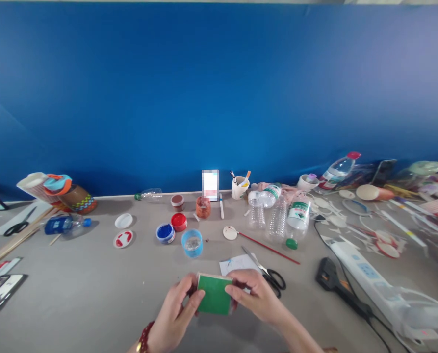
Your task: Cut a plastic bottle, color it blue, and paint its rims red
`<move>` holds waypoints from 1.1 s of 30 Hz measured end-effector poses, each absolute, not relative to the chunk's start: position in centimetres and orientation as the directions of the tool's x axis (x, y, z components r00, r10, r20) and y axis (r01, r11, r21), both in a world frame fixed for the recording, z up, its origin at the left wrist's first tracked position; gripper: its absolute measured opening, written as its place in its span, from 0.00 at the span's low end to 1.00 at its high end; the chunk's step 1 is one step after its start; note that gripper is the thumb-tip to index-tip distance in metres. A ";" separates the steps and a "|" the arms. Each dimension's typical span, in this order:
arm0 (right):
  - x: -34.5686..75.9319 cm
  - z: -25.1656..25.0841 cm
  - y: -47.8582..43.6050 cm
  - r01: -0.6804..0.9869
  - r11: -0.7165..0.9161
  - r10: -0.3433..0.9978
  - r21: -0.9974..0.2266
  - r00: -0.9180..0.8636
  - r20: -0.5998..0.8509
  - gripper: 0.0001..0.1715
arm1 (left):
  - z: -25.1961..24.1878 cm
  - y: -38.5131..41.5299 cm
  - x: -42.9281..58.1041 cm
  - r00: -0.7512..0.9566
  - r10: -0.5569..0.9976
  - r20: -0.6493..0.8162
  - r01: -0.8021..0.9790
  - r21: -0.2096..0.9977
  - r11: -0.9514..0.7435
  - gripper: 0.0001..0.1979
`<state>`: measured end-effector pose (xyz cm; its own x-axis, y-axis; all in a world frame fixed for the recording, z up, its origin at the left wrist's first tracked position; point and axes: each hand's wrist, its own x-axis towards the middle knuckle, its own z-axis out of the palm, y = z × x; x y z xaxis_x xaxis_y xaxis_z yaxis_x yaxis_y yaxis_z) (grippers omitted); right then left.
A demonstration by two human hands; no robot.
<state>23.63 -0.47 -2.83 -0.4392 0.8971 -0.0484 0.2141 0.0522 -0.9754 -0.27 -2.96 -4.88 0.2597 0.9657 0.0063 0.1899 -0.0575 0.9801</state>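
Holding a green block (pixel 214 294) between them, the left hand (pixel 174 309) and right hand (pixel 253 294) each close their grip on one short side, thumbs on top and fingers curled beneath, just above the near edge of the grey counter (pixel 93 294). The face turned up looks fully green, flat and matte, with a pale strip along its far edge. That suggests the covering is largely done, though the underside is hidden. Black-handled scissors (pixel 270 275) and a white paper scrap (pixel 237 264) lie just beyond the right hand. Farther back stand round open pots of blue paint (pixel 166 233) and red paint (pixel 179 221), and ribbed clear plastic bottles (pixel 277 215).
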 end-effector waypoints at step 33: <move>28.9 -0.7 5.7 0.708 0.292 0.951 -0.643 -0.145 0.272 0.18 | -4.6 -2.9 0.7 0.325 0.942 0.088 0.036 0.994 -0.105 0.18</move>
